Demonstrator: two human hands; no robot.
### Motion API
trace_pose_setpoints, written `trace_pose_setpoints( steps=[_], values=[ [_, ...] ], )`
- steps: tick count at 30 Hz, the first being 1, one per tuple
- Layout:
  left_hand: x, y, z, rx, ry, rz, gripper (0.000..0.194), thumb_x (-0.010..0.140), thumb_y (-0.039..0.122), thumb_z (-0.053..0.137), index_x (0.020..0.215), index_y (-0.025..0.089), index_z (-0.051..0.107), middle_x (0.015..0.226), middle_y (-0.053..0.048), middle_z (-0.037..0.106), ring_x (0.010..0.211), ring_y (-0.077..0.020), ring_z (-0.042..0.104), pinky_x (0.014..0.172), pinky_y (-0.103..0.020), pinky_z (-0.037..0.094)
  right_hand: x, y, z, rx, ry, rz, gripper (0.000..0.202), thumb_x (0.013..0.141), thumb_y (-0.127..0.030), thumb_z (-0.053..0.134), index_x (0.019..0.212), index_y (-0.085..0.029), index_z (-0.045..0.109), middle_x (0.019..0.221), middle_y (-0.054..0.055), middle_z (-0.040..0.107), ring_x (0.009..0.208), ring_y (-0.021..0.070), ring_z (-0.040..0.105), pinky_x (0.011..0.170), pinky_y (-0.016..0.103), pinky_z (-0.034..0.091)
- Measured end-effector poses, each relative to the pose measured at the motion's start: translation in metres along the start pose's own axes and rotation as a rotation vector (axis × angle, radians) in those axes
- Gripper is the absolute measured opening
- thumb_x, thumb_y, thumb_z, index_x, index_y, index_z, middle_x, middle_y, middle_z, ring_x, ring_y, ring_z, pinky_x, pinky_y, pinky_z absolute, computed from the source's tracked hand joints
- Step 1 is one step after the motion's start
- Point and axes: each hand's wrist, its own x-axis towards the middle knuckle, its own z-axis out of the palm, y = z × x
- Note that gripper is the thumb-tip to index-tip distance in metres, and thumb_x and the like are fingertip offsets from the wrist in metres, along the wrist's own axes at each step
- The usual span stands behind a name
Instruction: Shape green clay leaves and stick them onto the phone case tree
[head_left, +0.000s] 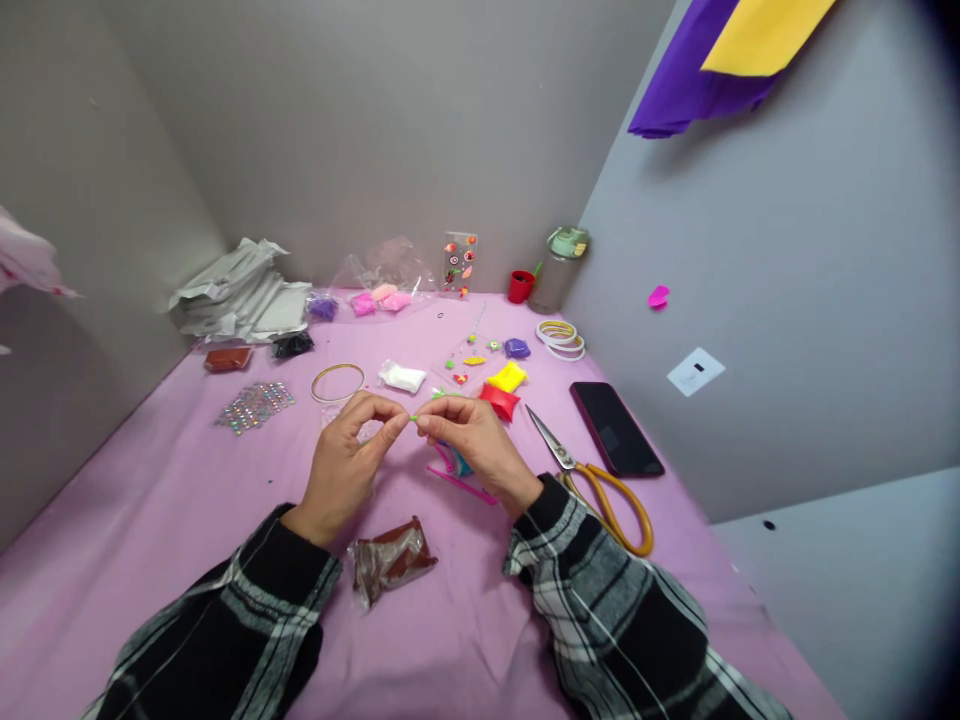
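My left hand and my right hand meet above the middle of the table, fingertips pinched. Between them is a tiny piece of bright green clay, gripped from both sides. Below my right hand lie pink plastic tools, partly covered by it. A brown clay packet in torn clear wrap rests nearer to me, between my forearms. Just beyond my fingers are a white clay packet, a red packet and a yellow packet.
Scissors with orange handles and a dark phone lie on the right. Bangles, a bottle and a red cup stand farther back. Rhinestones, a gold hoop and stacked grey packages are left.
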Motion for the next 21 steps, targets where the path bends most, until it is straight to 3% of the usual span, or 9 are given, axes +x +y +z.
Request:
trace_pose_setpoints(
  steps=[7, 10, 13, 21],
  values=[
    [0.0012, 0.0004, 0.001, -0.009, 0.004, -0.002, 0.014, 0.094, 0.027, 0.06, 0.082, 0.021, 0.064, 0.084, -0.001, 0.062, 0.084, -0.0181, 0.06, 0.081, -0.032, 0.046, 0.0001, -0.0014, 0.0004, -0.002, 0.001, -0.007, 0.011, 0.077, -0.03, 0.077, 0.078, -0.02, 0.073, 0.074, -0.002, 0.067, 0.067, 0.0112, 0.056, 0.068, 0.026, 0.046],
    [0.0012, -0.0002, 0.0003, -0.048, 0.029, -0.016, 0.007, 0.091, 0.028, 0.066, 0.091, 0.021, 0.066, 0.09, -0.002, 0.064, 0.088, -0.0193, 0.062, 0.084, -0.033, 0.048, 0.0006, -0.0012, 0.0002, -0.003, 0.002, -0.002, 0.012, 0.076, -0.031, 0.076, 0.078, -0.02, 0.073, 0.073, -0.002, 0.067, 0.066, 0.0114, 0.056, 0.067, 0.026, 0.046],
    [0.0011, -0.0007, -0.0003, -0.035, 0.02, 0.05, 0.014, 0.086, 0.025, 0.071, 0.1, 0.022, 0.068, 0.095, -0.002, 0.066, 0.089, -0.019, 0.063, 0.087, -0.034, 0.049, 0.0006, -0.001, -0.0001, 0.011, -0.006, -0.009, 0.011, 0.077, -0.03, 0.075, 0.077, -0.02, 0.072, 0.073, -0.002, 0.066, 0.066, 0.0112, 0.055, 0.068, 0.026, 0.045],
    [0.0008, -0.0023, 0.0023, 0.028, 0.014, 0.203, 0.01, 0.089, 0.015, 0.067, 0.096, 0.023, 0.071, 0.09, -0.003, 0.066, 0.086, -0.0191, 0.062, 0.081, -0.034, 0.049, 0.0, -0.0012, 0.0003, -0.005, -0.039, -0.005, 0.015, 0.078, -0.034, 0.076, 0.075, -0.02, 0.071, 0.072, -0.002, 0.065, 0.066, 0.0116, 0.055, 0.07, 0.027, 0.046]
  ],
)
